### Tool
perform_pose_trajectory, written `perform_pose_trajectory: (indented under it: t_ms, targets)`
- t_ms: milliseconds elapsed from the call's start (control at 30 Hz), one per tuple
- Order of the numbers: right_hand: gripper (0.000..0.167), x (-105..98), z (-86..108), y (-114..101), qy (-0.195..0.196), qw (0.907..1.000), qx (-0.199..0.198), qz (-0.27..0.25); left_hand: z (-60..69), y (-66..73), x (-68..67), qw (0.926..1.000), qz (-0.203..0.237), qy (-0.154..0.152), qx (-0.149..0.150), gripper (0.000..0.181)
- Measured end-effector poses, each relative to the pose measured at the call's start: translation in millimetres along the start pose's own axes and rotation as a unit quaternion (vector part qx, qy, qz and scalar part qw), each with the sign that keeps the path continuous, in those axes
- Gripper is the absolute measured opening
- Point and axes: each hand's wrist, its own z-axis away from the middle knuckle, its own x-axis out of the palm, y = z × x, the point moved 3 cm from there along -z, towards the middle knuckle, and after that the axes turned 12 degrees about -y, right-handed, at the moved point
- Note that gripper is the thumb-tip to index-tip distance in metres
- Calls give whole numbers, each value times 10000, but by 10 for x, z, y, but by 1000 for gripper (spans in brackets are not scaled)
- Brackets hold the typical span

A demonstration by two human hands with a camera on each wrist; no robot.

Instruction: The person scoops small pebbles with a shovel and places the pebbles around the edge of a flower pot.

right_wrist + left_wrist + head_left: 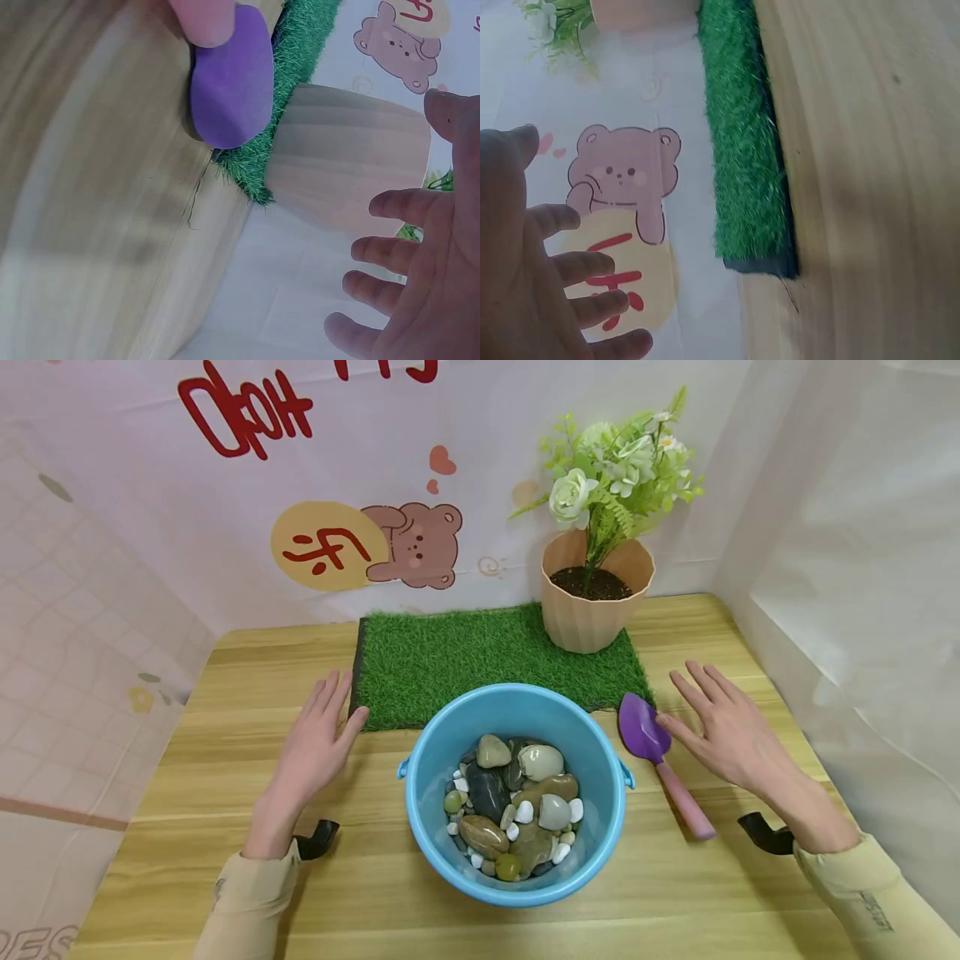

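Between the two hands stands a blue bucket (517,900) holding several wet stones (487,793) of mixed sizes and colours. My left hand (315,743) is at the left of the bucket with straight fingers and holds nothing; the left wrist view shows the same hand (562,277) near the turf's end. On the right, my right hand (723,731) has its fingers extended, also with nothing in it. Closest to it is a small trowel (643,731) with a purple blade and pink handle. In the right wrist view the trowel (234,90) lies beside the turf.
A strip of artificial turf (450,660) lies behind the bucket. On its right end stands a peach flower pot (588,622) with soil and white-green flowers (622,477). The wooden table (217,760) meets a printed cloth (495,435) at the back and a pale cloth (870,568) at the right.
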Motion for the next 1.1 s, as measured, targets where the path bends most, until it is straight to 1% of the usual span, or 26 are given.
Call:
perform_pose_trajectory:
  t_ms: [167,300,367,433,567,700,833,1000,1100]
  targets:
    - [76,-45,-103,2,68,9998,-11,-168,-120,66,-16,9988,416,70,255,73]
    - [76,-80,-175,10,76,9994,5,-349,-221,115,-18,9949,805,249,555,69]
    - [77,-96,-220,12,48,9991,21,-428,-262,144,-17,9910,1096,360,674,66]
    - [77,-111,-273,17,39,9988,27,-489,-312,176,-9,9855,1442,445,781,64]
    - [79,-156,-399,25,133,9977,-4,-664,-463,261,9,9750,1961,438,950,61]
    - [78,-194,-535,25,260,9962,-83,-824,-620,368,20,9704,2156,314,1044,60]
    - [80,-216,-647,28,196,9947,6,-1013,-737,474,21,9670,2285,210,1109,63]
    - [79,-256,-775,26,308,9919,53,-1232,-854,577,-9,9635,2370,296,1206,61]
    - [79,-257,-835,36,361,9906,109,-1312,-931,624,-27,9616,2451,254,1206,60]
